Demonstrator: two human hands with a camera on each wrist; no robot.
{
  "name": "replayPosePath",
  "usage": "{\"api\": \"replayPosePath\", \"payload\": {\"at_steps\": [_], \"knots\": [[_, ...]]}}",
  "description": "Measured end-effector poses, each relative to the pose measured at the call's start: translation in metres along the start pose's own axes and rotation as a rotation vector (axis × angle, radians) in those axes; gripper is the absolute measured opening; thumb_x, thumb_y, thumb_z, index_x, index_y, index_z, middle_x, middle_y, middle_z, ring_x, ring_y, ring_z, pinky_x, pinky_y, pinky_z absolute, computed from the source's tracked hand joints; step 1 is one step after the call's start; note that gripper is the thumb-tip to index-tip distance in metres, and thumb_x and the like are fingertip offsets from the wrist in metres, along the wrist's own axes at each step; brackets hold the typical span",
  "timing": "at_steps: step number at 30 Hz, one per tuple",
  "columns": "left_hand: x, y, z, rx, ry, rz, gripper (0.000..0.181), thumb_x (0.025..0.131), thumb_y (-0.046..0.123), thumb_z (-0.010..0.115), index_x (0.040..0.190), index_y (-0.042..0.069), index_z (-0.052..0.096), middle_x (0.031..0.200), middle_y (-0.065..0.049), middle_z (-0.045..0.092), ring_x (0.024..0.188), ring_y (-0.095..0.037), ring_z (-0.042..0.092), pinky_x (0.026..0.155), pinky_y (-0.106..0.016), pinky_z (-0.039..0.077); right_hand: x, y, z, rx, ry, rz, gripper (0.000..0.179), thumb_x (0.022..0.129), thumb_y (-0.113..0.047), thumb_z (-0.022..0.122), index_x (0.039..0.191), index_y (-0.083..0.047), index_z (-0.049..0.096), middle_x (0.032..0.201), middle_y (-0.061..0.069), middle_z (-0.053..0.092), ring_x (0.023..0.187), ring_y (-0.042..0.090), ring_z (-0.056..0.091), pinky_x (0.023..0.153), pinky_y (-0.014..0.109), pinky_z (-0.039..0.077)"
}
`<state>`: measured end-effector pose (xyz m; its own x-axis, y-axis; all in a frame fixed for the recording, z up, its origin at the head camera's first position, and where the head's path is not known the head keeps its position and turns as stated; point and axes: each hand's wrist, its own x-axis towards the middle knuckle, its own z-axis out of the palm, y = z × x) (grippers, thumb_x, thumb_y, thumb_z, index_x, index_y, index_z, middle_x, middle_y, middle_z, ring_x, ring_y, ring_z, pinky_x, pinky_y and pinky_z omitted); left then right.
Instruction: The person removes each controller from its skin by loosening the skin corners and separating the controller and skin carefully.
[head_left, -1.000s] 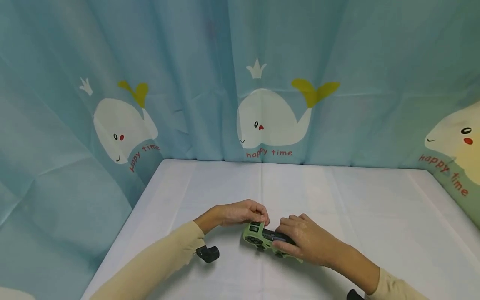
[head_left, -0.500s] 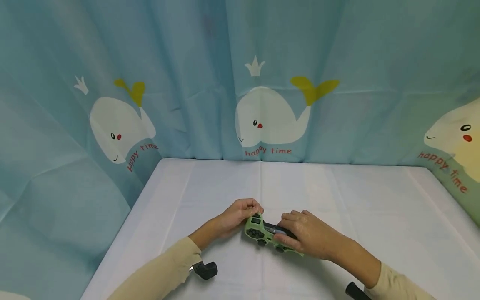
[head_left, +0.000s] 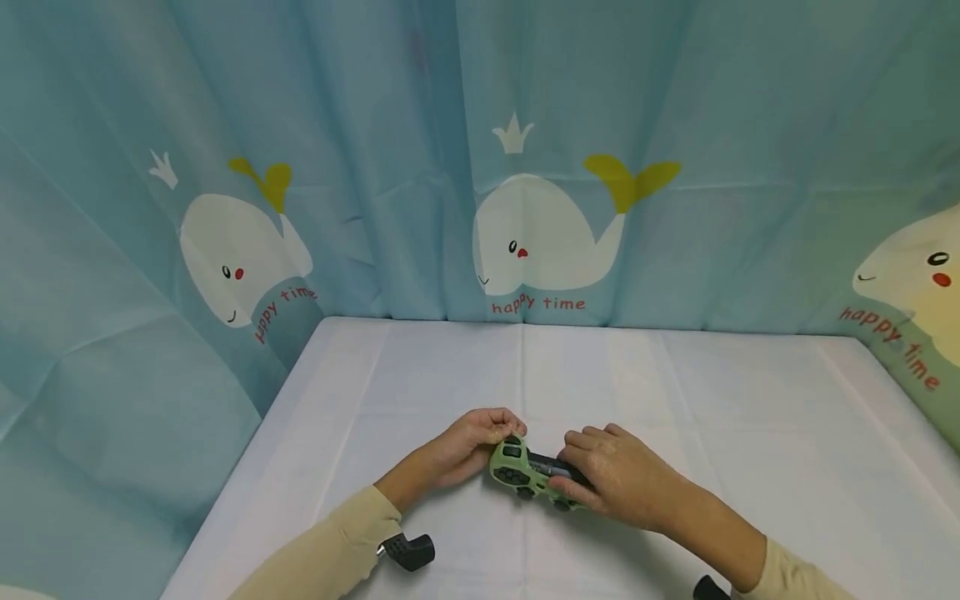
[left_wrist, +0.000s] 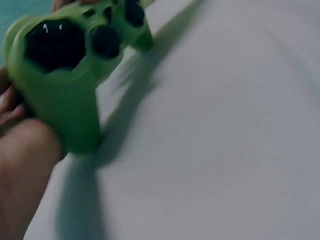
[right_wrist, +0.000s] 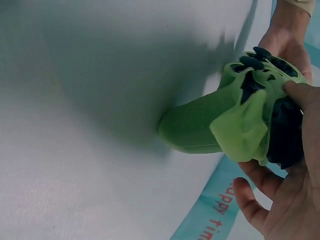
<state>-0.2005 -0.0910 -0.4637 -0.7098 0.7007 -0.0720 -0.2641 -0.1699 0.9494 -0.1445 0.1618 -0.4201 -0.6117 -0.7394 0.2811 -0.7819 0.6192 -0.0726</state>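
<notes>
A game controller in a light green silicone cover (head_left: 501, 461) is held just above the white table, its dark buttons facing the front. My left hand (head_left: 461, 450) pinches the cover at the controller's left shoulder. From the right, my right hand (head_left: 618, 475) grips the controller, its thumb on the front and fingers over the top edge. Seen from the right wrist, the cover is folded back in a loose flap (right_wrist: 242, 132), and the dark controller body (right_wrist: 286, 132) shows beside it. In the left wrist view, the covered left handle (left_wrist: 77, 112) hangs down near my left fingers.
The table (head_left: 420, 358) has a white cloth. Behind and to the left hangs a blue curtain (head_left: 390, 250) printed with whales. A black wrist-camera mount (head_left: 411, 552) sticks out under the left sleeve, and another (head_left: 708, 588) by the right sleeve.
My left hand has shifted slightly left and turned at the controller's left shoulder. My right hand keeps its grip and has hardly moved.
</notes>
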Motion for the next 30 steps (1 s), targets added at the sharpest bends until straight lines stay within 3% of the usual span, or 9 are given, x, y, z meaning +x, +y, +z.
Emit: {"api": "replayPosePath", "payload": {"at_steps": [4,7,11,15,21,24,30], "knots": [[-0.001,0.008,-0.004,0.166,-0.148,-0.056,0.02,0.106,0.008,0.046,0.102,-0.002,0.062,0.109,-0.006,0.059,0.106,-0.017,0.053,0.094,-0.03,0.043,-0.003,-0.004,0.001,0.006,0.022,-0.042,0.03,0.1,-0.047,0.063,0.083,-0.022,0.063,0.077,-0.016,0.043,0.067,0.002,0.039,0.064,0.03,0.045],[-0.002,0.02,-0.004,0.352,-0.245,-0.088,0.027,0.106,0.013,0.045,0.108,-0.007,0.064,0.113,-0.008,0.064,0.11,-0.015,0.055,0.1,-0.032,0.04,-0.004,-0.008,0.003,0.022,0.012,-0.061,0.03,0.1,-0.047,0.062,0.084,-0.022,0.063,0.078,-0.016,0.043,0.068,0.003,0.038,0.064,0.029,0.043],[0.002,0.037,0.0,0.619,-0.376,-0.102,0.04,0.107,0.019,0.037,0.123,-0.001,0.068,0.123,-0.004,0.065,0.113,-0.01,0.056,0.102,-0.031,0.04,-0.005,-0.01,0.004,0.036,0.004,-0.055,0.031,0.102,-0.047,0.06,0.087,-0.02,0.065,0.082,-0.015,0.046,0.072,0.004,0.041,0.066,0.03,0.044],[0.009,0.048,0.003,0.79,-0.429,-0.081,0.046,0.105,0.02,0.033,0.123,0.001,0.071,0.123,0.004,0.06,0.112,-0.005,0.055,0.099,-0.027,0.042,-0.007,-0.008,0.004,0.076,0.012,-0.014,0.03,0.1,-0.047,0.062,0.087,-0.021,0.066,0.082,-0.017,0.047,0.071,0.002,0.041,0.064,0.027,0.042],[0.019,0.056,0.007,0.828,-0.435,-0.102,0.029,0.097,0.011,0.045,0.101,-0.001,0.071,0.105,0.005,0.062,0.098,-0.005,0.057,0.087,-0.025,0.046,-0.009,-0.011,0.008,0.139,0.02,0.035,0.029,0.098,-0.049,0.065,0.085,-0.023,0.063,0.081,-0.02,0.042,0.069,0.0,0.036,0.061,0.021,0.038],[0.021,0.055,0.012,0.84,-0.449,-0.122,0.02,0.096,0.013,0.047,0.089,0.003,0.063,0.09,0.007,0.058,0.081,-0.004,0.053,0.074,-0.022,0.045,-0.009,-0.012,0.009,0.169,0.027,0.065,0.029,0.098,-0.05,0.065,0.085,-0.024,0.062,0.082,-0.021,0.042,0.07,-0.001,0.038,0.061,0.021,0.039],[0.025,0.043,0.013,0.877,-0.505,-0.17,0.032,0.1,0.024,0.032,0.082,0.011,0.054,0.077,0.007,0.046,0.073,-0.005,0.042,0.069,-0.022,0.035,-0.013,-0.014,0.01,0.204,0.056,0.087,0.027,0.097,-0.049,0.067,0.086,-0.024,0.064,0.084,-0.022,0.045,0.073,-0.002,0.04,0.062,0.019,0.041]]}}
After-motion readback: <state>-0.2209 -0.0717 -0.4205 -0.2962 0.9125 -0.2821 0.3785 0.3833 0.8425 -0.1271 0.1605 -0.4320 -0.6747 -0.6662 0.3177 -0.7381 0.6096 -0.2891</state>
